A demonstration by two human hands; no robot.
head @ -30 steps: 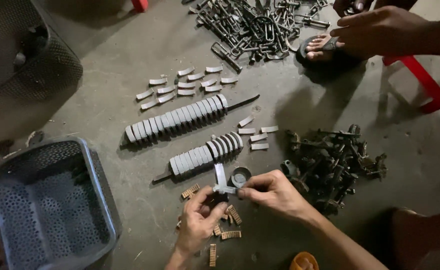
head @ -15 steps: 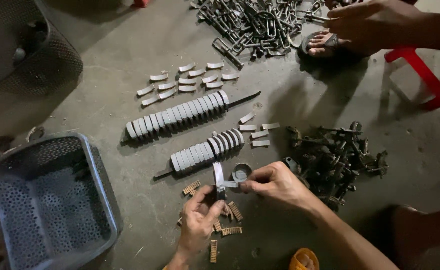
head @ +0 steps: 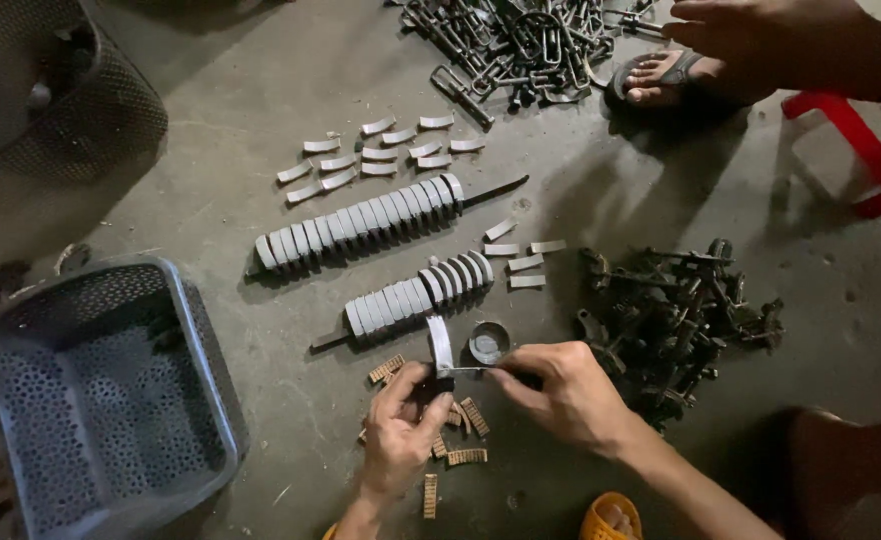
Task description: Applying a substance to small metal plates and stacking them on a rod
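Observation:
My left hand (head: 401,425) pinches the lower end of a curved grey metal clamp piece (head: 441,345), which stands upright on the concrete floor. My right hand (head: 561,390) holds a thin dark rod or bolt against that piece from the right. Small tan ribbed strips (head: 466,457) lie scattered under and around my left hand. A small round metal cup (head: 489,342) sits just above my right hand. Just beyond, a row of grey clamp pieces is threaded on a rod (head: 416,295). A longer such row (head: 361,222) lies farther back.
A grey perforated plastic basket (head: 21,460) stands at the left. A pile of dark bolts and fittings (head: 676,320) lies to the right. Loose grey pieces (head: 381,155), a heap of metal hooks (head: 511,40), another person's hand (head: 761,35) and sandalled foot, and a red stool (head: 866,150) lie beyond.
My hands have barely shifted; they stay on the same upright clamp piece. The other person's hand at the top right has moved a little along the heap of hooks.

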